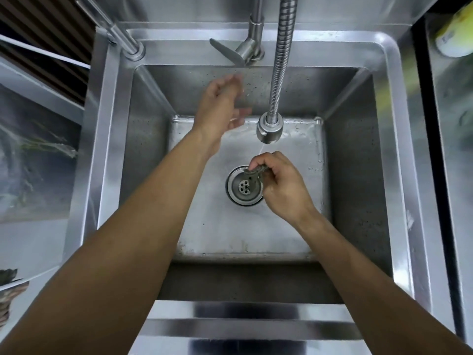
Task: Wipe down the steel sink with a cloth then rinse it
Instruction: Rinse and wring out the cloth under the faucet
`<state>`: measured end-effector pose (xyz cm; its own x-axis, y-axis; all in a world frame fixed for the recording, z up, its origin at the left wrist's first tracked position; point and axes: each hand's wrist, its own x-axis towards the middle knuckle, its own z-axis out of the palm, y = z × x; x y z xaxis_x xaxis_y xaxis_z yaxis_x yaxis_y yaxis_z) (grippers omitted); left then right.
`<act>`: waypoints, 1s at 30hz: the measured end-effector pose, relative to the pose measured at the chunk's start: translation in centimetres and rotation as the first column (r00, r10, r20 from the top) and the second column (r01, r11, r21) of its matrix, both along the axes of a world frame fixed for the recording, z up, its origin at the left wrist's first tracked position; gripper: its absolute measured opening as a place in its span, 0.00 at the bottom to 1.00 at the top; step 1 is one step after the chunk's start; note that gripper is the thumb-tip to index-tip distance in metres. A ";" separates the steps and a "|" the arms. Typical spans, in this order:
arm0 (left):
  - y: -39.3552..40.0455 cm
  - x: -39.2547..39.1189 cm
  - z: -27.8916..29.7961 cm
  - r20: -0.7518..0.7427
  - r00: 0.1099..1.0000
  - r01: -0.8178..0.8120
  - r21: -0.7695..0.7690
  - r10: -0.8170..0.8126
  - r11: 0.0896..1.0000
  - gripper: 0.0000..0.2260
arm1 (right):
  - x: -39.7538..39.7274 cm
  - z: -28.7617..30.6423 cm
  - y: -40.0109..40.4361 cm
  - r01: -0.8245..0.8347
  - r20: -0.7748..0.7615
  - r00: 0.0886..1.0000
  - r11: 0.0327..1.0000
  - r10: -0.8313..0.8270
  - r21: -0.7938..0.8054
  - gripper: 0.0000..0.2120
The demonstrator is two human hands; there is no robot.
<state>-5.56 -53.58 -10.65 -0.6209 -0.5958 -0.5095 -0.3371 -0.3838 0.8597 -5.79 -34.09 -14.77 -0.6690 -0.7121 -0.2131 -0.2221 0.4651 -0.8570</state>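
The steel sink point(245, 234) fills the middle of the view, its wet floor dotted with drops. My right hand point(281, 185) is shut on a small grey cloth point(256, 172), bunched over the round drain point(244, 187). A thin stream of water runs from the spray head point(268, 129) of the flexible hose point(281, 60) just above that hand. My left hand point(220, 106) hovers over the back of the basin, fingers apart and blurred, holding nothing, below the tap lever point(226, 52).
A steel pipe point(112, 29) rises at the sink's back left corner. To the left lies a grey counter point(33, 239) with greenery behind. On the right, past a dark gap, a yellow and white object point(455, 32) rests on another steel surface.
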 end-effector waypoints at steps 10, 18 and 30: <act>-0.2 -2.5 -0.6 -0.144 0.968 -0.230 -0.179 0.206 0.956 0.12 | -0.6 2.6 2.1 0.177 0.356 0.927 0.974 -0.116 -0.141 0.23; -0.8 -2.7 -1.5 -0.195 0.972 -0.221 -0.597 0.128 0.771 0.17 | -0.3 1.5 2.8 0.204 0.363 0.919 0.973 -0.154 -0.106 0.20; 4.8 7.9 -3.9 0.137 0.871 0.481 -0.050 -0.471 0.875 0.22 | -0.8 3.3 1.7 0.192 0.427 0.898 0.967 -0.104 -0.168 0.22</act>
<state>2.31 -48.80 -14.57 -0.7788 -0.2844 -0.5591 -0.5611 -0.0828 0.8236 -6.62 -32.37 -11.50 -0.6532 -0.6685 -0.3556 0.2285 0.2737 -0.9343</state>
